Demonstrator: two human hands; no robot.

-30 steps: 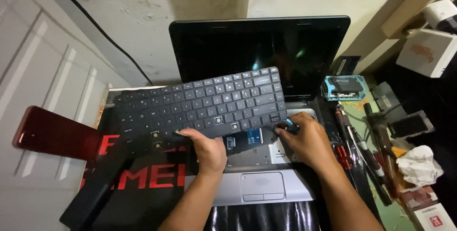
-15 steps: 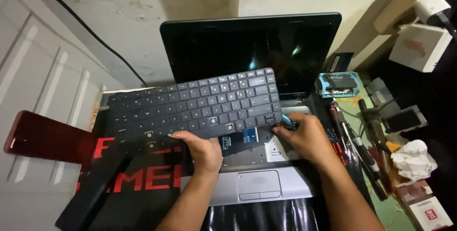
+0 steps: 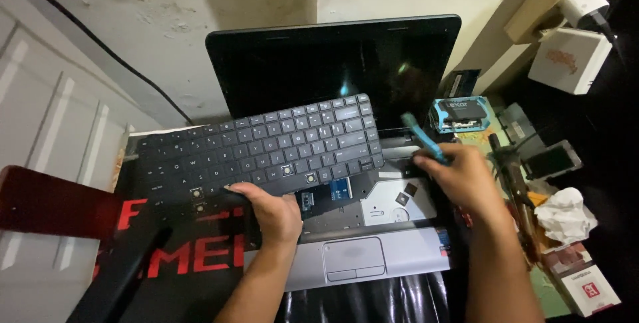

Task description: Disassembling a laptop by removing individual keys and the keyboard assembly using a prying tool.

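Note:
My left hand (image 3: 271, 211) grips the front edge of a black laptop keyboard (image 3: 259, 151), which is lifted and shifted left off the silver laptop base (image 3: 373, 256). Several keycaps are missing from it. The opened keyboard bay (image 3: 386, 200) shows metal plate and small blue parts. My right hand (image 3: 462, 178) holds a thin blue pry tool (image 3: 423, 138) at the bay's right edge, its tip pointing up toward the dark laptop screen (image 3: 333, 63).
A black mat with red letters (image 3: 186, 263) lies under the laptop. A dark red flat object (image 3: 46, 203) is at the left. To the right lie a blue-cased small part (image 3: 466, 113), a phone (image 3: 552, 160), screwdrivers (image 3: 516, 190), crumpled tissue (image 3: 566, 213) and a small box (image 3: 586, 286).
The keyboard has slid further left and lifted away from the bay. My right hand has moved right and up, out from under the keyboard, with the blue tool now plainly seen.

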